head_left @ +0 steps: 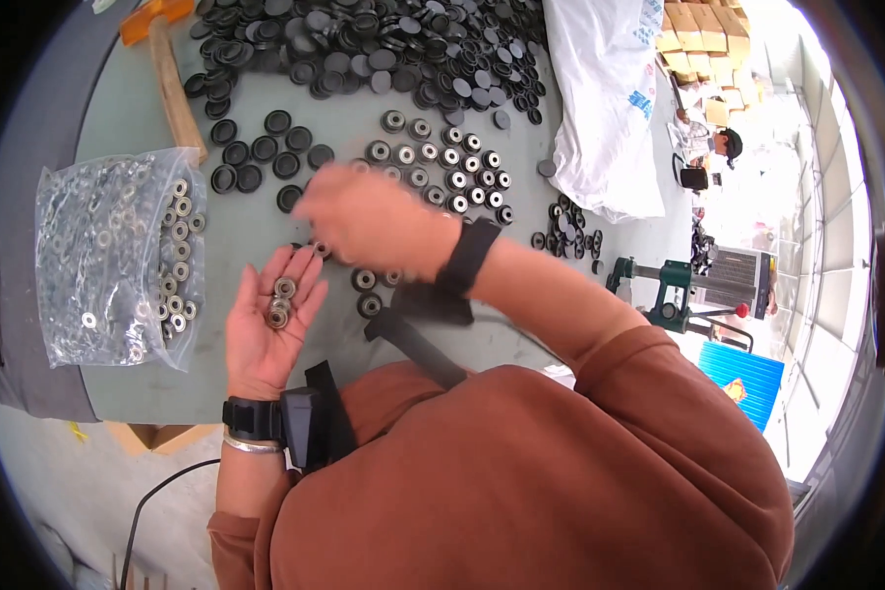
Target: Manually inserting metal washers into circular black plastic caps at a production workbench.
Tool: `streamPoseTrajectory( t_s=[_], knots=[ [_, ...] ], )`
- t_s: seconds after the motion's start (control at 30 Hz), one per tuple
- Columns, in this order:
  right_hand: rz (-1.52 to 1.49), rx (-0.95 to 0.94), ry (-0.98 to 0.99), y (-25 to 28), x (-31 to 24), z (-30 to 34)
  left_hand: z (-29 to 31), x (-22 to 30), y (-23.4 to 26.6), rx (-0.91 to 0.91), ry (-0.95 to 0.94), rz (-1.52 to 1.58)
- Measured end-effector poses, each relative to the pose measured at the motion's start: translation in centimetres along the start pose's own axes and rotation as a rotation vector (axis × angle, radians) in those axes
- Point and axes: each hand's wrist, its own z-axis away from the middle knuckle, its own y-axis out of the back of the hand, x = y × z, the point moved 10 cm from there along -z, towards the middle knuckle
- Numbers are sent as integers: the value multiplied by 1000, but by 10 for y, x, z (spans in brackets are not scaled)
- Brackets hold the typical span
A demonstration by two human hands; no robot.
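Note:
My left hand lies palm up, with several small steel ball bearings resting on the palm and fingers. My right hand is smeared by motion above the table, just beyond the left fingertips; its fingers cannot be made out. By it, a few empty black round caps lie with their hollow side up. Right of and partly beneath the right hand are rows of black caps with bearings seated in them. Part of these rows is hidden by the hand and wrist.
A clear plastic bag of bearings lies at left, below an orange-headed hammer. A heap of black caps covers the far side. White sacking, a smaller cap cluster and a green press are rightward. Another person is beyond.

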Motion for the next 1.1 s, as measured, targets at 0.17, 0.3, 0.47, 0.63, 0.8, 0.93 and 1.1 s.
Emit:
streamPoseTrajectory(
  t_s=[0.17, 0.3, 0.47, 0.63, 0.8, 0.93, 1.1],
  knots=[
    [-227, -173, 227, -38, -58, 14, -2, -8, 1, 24, 47, -79],
    [-19, -208, 111, -34, -27, 6, 0, -11, 0, 18, 42, -34],
    [-77, 202, -255, 4, 78, -18, 0, -7, 0, 43, 20, -32],
    [-43, 207, -221, -17, 95, -28, 1, -8, 4, 72, 19, -30],
    [132, 43, -167, -24, 92, -30, 5, -8, 3, 89, 4, -21],
    [284, -51, -282, -12, 80, -12, 3, -7, -1, 64, 20, 37],
    [-190, -109, 156, -28, -44, 5, -6, -13, 9, -103, 43, 82]
  ],
)
